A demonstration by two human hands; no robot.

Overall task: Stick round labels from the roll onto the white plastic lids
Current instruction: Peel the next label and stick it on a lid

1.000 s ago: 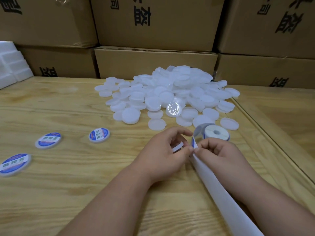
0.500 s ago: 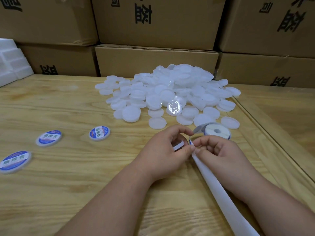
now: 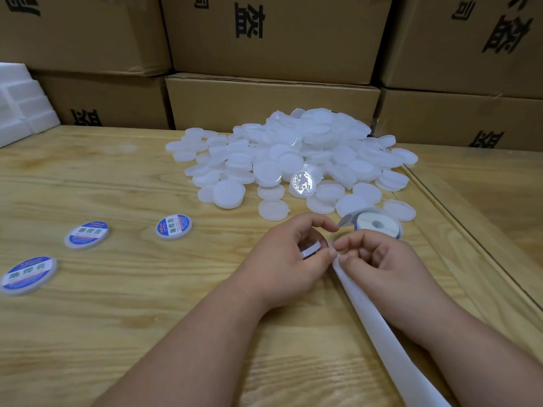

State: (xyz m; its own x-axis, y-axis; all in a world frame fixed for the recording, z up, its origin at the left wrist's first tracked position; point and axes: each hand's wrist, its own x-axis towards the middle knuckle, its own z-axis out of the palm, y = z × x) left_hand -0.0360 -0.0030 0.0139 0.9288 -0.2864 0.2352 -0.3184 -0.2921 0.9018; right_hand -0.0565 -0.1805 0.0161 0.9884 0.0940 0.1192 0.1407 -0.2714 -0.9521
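1. Far left on the table, I see three labelled lids lying flat, apart from each other.
2. My left hand curls round a bare lid, fingers holding its rim.
3. My right hand pinches the backing strip narrowly, just beside that lid; the roll sits just beyond.
4. The pile of white lids lies farther off.
5. Risk, I judge: the label could fold or land off-centre if the lid tilts.

Wooden bench carried a heap of white lids, three labelled lids at left, label roll at right, and backing strip.
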